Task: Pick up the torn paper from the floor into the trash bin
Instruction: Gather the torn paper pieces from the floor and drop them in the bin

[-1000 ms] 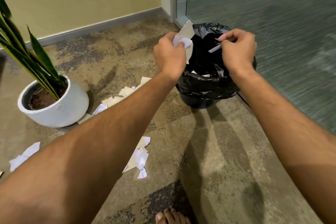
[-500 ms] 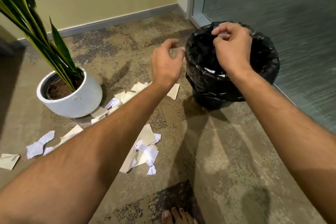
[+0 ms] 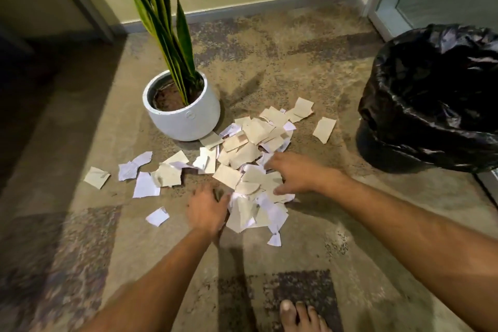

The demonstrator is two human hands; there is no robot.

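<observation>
Beige and white scraps of torn paper (image 3: 253,153) lie strewn over the mottled carpet floor (image 3: 310,75), thickest in a band that runs from just beside the white plant pot (image 3: 183,116) down toward the person's two hands. The left hand (image 3: 207,210) sits at the near left edge of the heap, palm down, its fingers (image 3: 215,194) loosely spread and closed on nothing that shows, though blur makes this hard to settle. The right hand (image 3: 293,172) lies flat on top of the pile's right side, fingers extended leftward over the scraps, pressing rather than pinching. The nearest clump therefore sits between the two hands, straight ahead of the left fingers and under the right ones, so a scooping move would likely bring the hands toward each other. The right hand is the nearer to the black-lined trash bin (image 3: 431,100), which stands well apart to the right of the heap. Loose pieces lie farther left, a single one (image 3: 324,129) lies toward the bin, and a bare foot (image 3: 299,317) shows at the bottom edge. Most of the paper looks yet to be gathered.
</observation>
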